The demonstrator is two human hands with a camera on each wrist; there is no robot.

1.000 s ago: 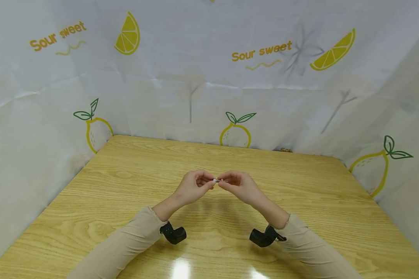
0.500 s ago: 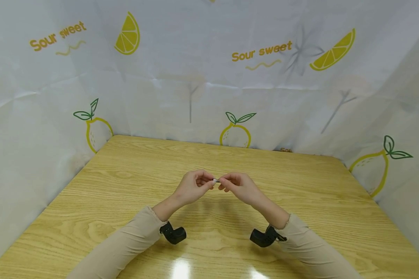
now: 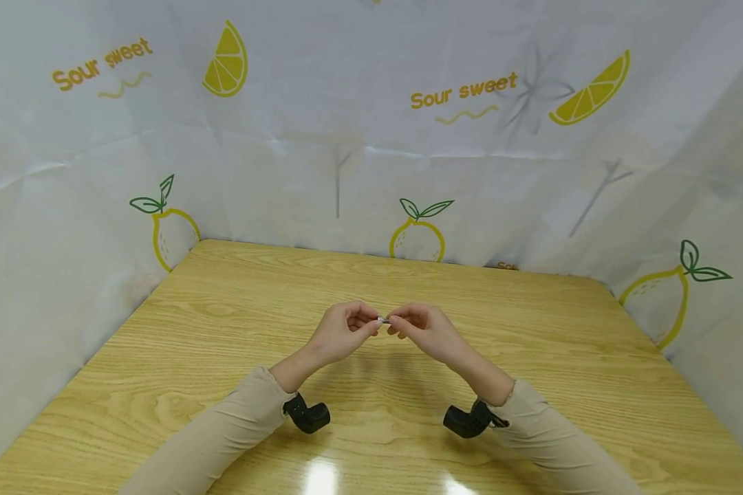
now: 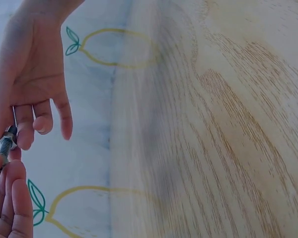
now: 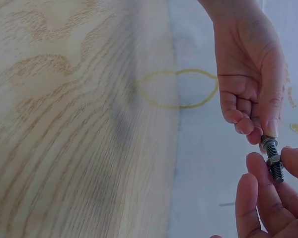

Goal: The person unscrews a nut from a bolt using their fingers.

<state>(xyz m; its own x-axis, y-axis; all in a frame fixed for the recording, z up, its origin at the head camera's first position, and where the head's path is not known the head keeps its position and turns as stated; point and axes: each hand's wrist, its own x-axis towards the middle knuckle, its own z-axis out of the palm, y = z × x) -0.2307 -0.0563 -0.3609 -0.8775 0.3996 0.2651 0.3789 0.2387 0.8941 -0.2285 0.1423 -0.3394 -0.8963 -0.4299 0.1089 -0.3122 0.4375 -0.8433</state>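
A small metal bolt (image 5: 271, 148) with a threaded shank lies roughly level between both hands, above the table. My left hand (image 3: 343, 330) pinches its head end between thumb and fingers. Partway along the shank sits a hex nut (image 5: 274, 160), and the thread's end sticks out beyond it. My right hand (image 3: 428, 334) has thumb and forefinger on the nut from either side, pinching it. In the left wrist view the bolt (image 4: 6, 146) is partly covered by fingertips. The other fingers of both hands are loosely bent.
Below the hands spreads a wood-grain table (image 3: 272, 289). A pale curtain (image 3: 322, 103) printed with lemons hangs behind and at both sides. Black wrist cameras (image 3: 309, 416) hang from both sleeve cuffs.
A second ago the right fingers were parted, with the bolt's threaded end showing between them; now they are closed around the nut. The left hand has kept its place.
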